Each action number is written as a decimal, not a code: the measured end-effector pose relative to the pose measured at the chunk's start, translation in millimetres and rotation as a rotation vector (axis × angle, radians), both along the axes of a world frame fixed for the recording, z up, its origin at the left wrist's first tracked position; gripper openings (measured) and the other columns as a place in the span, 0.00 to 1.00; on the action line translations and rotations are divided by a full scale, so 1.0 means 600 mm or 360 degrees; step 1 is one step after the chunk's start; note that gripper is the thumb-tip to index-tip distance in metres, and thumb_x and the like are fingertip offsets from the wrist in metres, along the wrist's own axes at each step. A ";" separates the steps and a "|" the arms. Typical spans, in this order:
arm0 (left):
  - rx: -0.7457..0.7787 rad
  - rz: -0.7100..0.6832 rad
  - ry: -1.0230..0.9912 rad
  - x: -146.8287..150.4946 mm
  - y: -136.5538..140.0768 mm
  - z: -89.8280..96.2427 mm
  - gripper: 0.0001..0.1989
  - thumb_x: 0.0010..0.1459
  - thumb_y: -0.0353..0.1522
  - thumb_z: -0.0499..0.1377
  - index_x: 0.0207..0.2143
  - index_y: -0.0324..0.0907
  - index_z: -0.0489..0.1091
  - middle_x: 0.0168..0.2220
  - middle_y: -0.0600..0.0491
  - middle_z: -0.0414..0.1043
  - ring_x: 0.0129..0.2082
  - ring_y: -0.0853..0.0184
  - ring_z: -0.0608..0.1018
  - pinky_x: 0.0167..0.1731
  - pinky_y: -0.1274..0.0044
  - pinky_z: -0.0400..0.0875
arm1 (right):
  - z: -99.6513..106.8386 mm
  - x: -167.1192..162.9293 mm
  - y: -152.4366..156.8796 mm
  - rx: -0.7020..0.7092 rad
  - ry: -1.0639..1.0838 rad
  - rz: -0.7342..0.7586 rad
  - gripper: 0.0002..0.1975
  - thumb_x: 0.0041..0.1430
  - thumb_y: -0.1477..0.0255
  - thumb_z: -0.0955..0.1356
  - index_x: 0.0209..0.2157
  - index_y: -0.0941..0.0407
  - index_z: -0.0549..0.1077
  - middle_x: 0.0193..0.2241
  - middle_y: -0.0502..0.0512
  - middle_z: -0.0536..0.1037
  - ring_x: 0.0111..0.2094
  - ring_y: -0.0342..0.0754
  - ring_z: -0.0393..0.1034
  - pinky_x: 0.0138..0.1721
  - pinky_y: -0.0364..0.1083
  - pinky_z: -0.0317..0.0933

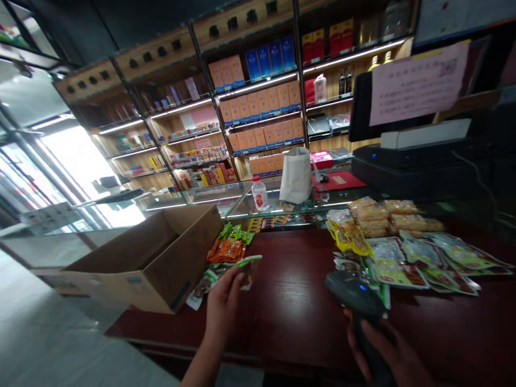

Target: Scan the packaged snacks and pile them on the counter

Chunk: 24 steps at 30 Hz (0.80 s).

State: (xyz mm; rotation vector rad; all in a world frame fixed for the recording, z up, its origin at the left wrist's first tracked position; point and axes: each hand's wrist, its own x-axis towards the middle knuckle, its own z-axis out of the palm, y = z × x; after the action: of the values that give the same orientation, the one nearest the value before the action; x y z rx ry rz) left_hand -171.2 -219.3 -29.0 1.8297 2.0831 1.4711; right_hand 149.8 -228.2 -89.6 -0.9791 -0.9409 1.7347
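Observation:
My left hand (226,295) pinches a small snack packet (253,265) with a green top edge, held above the counter's left part. Beneath and behind it lie more small packets: silvery-green ones (197,293), orange ones (228,250) and green ones (236,233). In my right hand (377,344) is a dark barcode scanner (355,295) with a lit blue light, its head pointing left. Just past the scanner are yellow packets (350,236) and several flat, clear-and-green food pouches (427,260).
An open cardboard box (161,269) stands at the counter's left edge. Bagged pale-brown snacks (374,215) are piled at the back right. On the glass case behind stand a red-capped bottle (259,194) and a white bag (296,176). A monitor (360,107) bears a pink notice (419,83).

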 end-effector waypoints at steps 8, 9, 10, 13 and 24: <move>-0.0403 -0.0815 0.0536 0.063 0.079 -0.069 0.20 0.59 0.29 0.55 0.51 0.52 0.76 0.54 0.49 0.76 0.54 0.59 0.76 0.56 0.65 0.70 | 0.049 -0.020 0.018 0.0167 0.0239 -0.0259 0.24 0.50 0.51 0.75 0.36 0.58 0.76 0.22 0.48 0.77 0.13 0.37 0.64 0.14 0.38 0.55; -0.0479 -0.0857 0.0523 0.057 0.086 -0.077 0.19 0.58 0.31 0.57 0.51 0.52 0.76 0.55 0.49 0.75 0.55 0.58 0.76 0.56 0.65 0.69 | 0.051 -0.018 0.020 0.0173 0.0217 -0.0273 0.24 0.50 0.51 0.75 0.35 0.58 0.76 0.22 0.48 0.77 0.13 0.38 0.64 0.14 0.38 0.55; -0.0533 -0.0888 0.0478 0.049 0.092 -0.082 0.19 0.58 0.32 0.59 0.52 0.51 0.75 0.56 0.48 0.74 0.56 0.57 0.75 0.57 0.64 0.69 | 0.053 -0.015 0.022 0.0179 0.0199 -0.0286 0.23 0.50 0.51 0.74 0.34 0.58 0.75 0.22 0.48 0.77 0.13 0.38 0.64 0.14 0.38 0.55; -0.0616 -0.0837 0.0277 0.023 0.105 -0.088 0.28 0.53 0.37 0.64 0.57 0.46 0.70 0.59 0.43 0.71 0.59 0.54 0.72 0.59 0.61 0.65 | 0.059 -0.007 0.030 0.0188 0.0214 -0.0321 0.22 0.51 0.52 0.75 0.36 0.58 0.75 0.23 0.48 0.77 0.15 0.38 0.65 0.16 0.38 0.56; -0.0816 -0.0871 0.0145 0.026 0.159 -0.059 0.10 0.51 0.37 0.64 0.34 0.42 0.71 0.36 0.51 0.76 0.39 0.61 0.77 0.42 0.70 0.72 | 0.078 -0.017 0.076 0.0203 0.0123 -0.0066 0.20 0.55 0.53 0.72 0.35 0.57 0.72 0.26 0.50 0.79 0.19 0.43 0.70 0.20 0.41 0.61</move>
State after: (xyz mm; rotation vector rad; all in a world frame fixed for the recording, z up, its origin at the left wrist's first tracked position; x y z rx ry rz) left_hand -155.4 -123.7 -64.6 2.0214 1.5811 0.6648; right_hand 139.8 -182.7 -43.1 -0.8377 -0.9619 1.6452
